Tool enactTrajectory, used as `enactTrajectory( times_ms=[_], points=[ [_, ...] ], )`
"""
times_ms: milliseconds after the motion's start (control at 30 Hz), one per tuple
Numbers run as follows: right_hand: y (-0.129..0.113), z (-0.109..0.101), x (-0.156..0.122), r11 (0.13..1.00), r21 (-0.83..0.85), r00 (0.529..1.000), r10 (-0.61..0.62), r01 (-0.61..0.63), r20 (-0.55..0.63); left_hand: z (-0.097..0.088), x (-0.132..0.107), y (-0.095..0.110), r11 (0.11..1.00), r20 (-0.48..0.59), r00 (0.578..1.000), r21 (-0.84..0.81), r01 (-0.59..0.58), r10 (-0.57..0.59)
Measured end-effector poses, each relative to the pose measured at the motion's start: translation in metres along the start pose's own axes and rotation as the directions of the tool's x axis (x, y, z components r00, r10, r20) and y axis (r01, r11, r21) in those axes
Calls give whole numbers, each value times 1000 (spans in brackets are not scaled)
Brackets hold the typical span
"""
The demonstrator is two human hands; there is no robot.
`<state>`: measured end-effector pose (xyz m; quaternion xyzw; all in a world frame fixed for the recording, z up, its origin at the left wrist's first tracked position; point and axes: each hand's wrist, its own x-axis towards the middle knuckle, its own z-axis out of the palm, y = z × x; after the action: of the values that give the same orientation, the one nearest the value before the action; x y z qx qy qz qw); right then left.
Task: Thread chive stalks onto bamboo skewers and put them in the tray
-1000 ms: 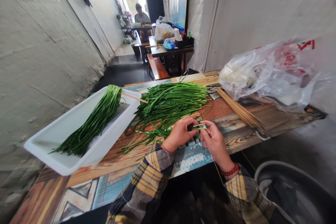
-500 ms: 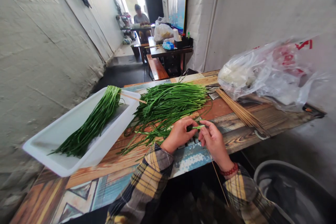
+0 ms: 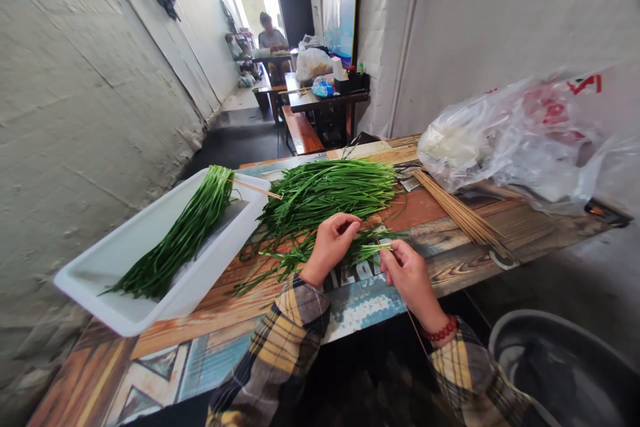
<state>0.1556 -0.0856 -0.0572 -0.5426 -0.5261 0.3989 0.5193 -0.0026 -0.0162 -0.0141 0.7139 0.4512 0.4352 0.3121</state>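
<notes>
Table [image 3: 165, 330]: patchwork plank-look top, browns mostly; blue-white patch [image 3: 363, 307] just on near side of right hand [image 3: 409, 275] grip. On top, as viewed from room: heap of long green stalks [image 3: 333, 190] beyond grip; looser stalks [image 3: 280, 260] left of grip; white tray [image 3: 107, 267] farther left; bundle of thin sticks [image 3: 457, 207] right of grip, beyond; clear plastic bag [image 3: 520, 140], red print, past sticks.

Likely an eatery: past the far edge of the patchwork wood-patterned table [image 3: 220, 359] stand a long reddish-brown wooden bench [image 3: 303, 131] and dark rectangular table [image 3: 311, 101] with boxy black caddy [image 3: 344, 86].
</notes>
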Motion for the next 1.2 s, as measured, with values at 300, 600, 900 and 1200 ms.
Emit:
enactTrajectory(
  times_ms=[300, 600, 900, 1200],
  points=[
    [-13, -2, -7, 991, -124, 995, -31, 43, 99, 15, 6, -16, 977, 222, 969, 161, -142, 104],
    [-9, 0, -5, 982, -176, 995, -47, 62, 88, 12, 3, -21, 916, 193, 978, 375, -144, 75],
    [-15, -1, -6, 992, -121, 997, -26, 35, 77, 5, 7, -23, 994, -5, 997, 74, 79, -79],
    [-12, -1, -6, 997, -71, 997, -7, 13, 79, 6, 6, -25, 992, -20, 993, 33, 121, -120]
  ],
)
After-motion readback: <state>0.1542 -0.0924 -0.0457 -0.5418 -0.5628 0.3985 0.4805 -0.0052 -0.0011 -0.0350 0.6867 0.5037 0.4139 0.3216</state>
